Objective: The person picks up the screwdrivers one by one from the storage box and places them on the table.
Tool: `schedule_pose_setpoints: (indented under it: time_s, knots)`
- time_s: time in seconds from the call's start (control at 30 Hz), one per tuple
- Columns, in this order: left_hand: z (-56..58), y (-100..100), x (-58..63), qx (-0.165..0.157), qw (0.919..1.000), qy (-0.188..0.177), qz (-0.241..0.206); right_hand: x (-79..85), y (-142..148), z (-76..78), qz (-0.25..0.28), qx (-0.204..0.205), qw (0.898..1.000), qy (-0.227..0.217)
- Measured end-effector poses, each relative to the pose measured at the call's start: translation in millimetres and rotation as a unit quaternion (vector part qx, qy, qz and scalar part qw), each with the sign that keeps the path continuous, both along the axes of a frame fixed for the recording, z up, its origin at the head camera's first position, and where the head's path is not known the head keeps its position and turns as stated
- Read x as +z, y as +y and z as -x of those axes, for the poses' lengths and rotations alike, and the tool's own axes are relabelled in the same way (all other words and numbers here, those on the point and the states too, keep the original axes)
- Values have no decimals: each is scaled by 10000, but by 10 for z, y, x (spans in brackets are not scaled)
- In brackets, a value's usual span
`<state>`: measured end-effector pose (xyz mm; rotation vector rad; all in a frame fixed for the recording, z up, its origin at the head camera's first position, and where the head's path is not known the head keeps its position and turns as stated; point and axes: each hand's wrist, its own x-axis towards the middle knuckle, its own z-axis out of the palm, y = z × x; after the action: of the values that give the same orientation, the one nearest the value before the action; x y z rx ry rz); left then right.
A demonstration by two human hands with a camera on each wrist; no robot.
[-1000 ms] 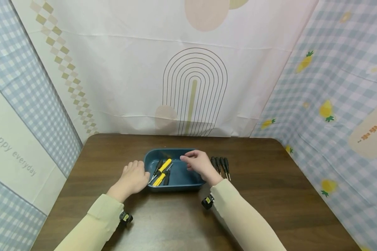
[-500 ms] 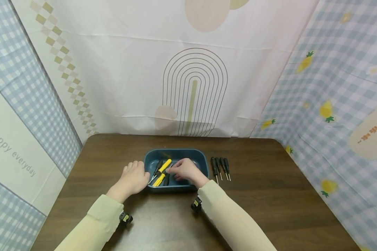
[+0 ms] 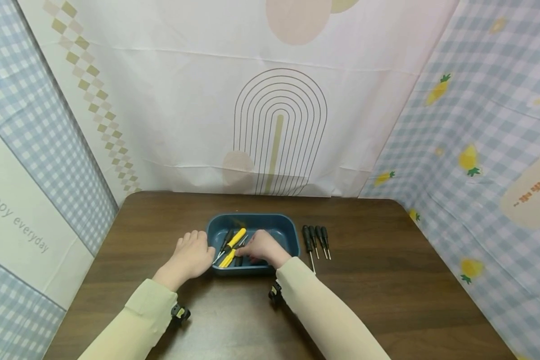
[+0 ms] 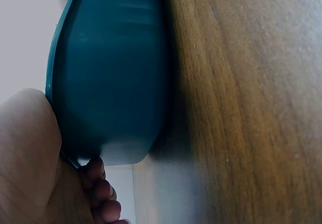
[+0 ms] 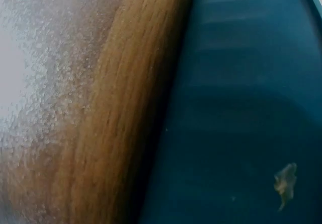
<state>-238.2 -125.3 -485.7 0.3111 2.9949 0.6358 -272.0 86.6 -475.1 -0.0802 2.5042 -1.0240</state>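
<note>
Right hand (image 3: 262, 246) has moved toward eight o'clock, meeting a yellow screwdriver (image 3: 227, 258), grasp unclear; left hand (image 3: 192, 254) grips the blue tray (image 3: 252, 270) at nine o'clock

Smooth blue plastic tray (image 3: 288, 221) on glossy, wood-grained table (image 3: 387, 280).

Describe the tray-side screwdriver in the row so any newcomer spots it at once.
On the brown table, find the blue tray. Just right of it in the head view lie four black-handled screwdrivers; take the screwdriver nearest the tray. Its metal shaft reaches visibly lower in the picture than the other three.
</note>
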Motion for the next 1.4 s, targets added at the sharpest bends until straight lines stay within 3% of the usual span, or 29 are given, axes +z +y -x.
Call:
schedule_pose_setpoints:
  time_s: [0.4, 1.4]
  knots:
    - [-19, -5, 0, -34, 10000, 18, -66, -10, -9, 21, -600, 59, 9981, 135]
    - [-8, 0, -1, -14, 10000, -19, -36, 12, 370, 57, -461, -1, 9988, 178]
